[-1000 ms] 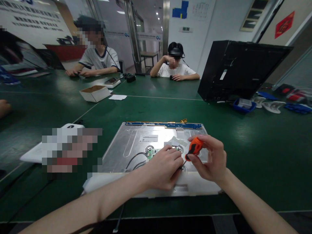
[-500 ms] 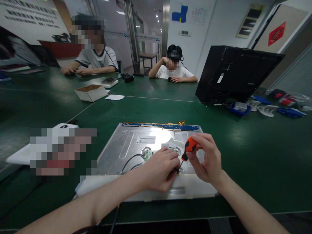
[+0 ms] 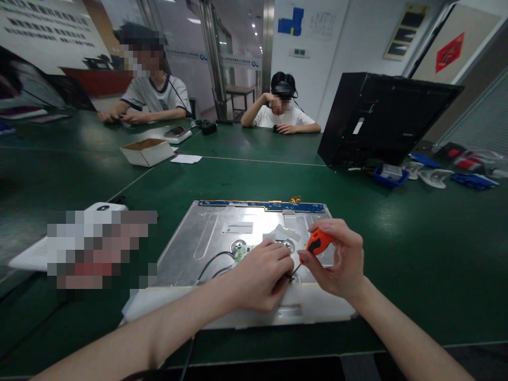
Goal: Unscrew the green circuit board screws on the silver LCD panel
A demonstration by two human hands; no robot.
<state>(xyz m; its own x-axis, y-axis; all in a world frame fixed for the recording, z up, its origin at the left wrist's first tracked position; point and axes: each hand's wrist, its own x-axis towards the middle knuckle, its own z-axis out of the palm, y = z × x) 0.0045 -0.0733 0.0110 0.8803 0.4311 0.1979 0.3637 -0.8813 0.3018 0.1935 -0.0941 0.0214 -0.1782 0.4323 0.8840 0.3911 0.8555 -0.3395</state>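
A metal-backed display panel [image 3: 186, 238] lies on the green table, with a blue circuit strip [image 3: 238, 205] along its far edge. My right hand [image 3: 343, 259] grips the orange and black handle of a small screwdriver [image 3: 319, 242]. Its thin shaft slants down and left to the panel beside my left fingertips. My left hand [image 3: 262, 275] rests on the panel with its fingers curled; whatever they pinch near the screwdriver tip is hidden. Partly under that hand sit a small green circuit board [image 3: 243, 253] and black cables [image 3: 214, 259].
A large black casing [image 3: 381, 121] stands at the back right, near a blue tray [image 3: 391, 176]. An open cardboard box [image 3: 146, 152] and white paper [image 3: 186, 159] lie further back. Two people [image 3: 154, 98] sit across the table. A white object [image 3: 32, 256], partly blurred out, is at left.
The screwdriver handle has tipped lower to the right and turned in my right fingers, which have shifted slightly right. My left hand stays in place.
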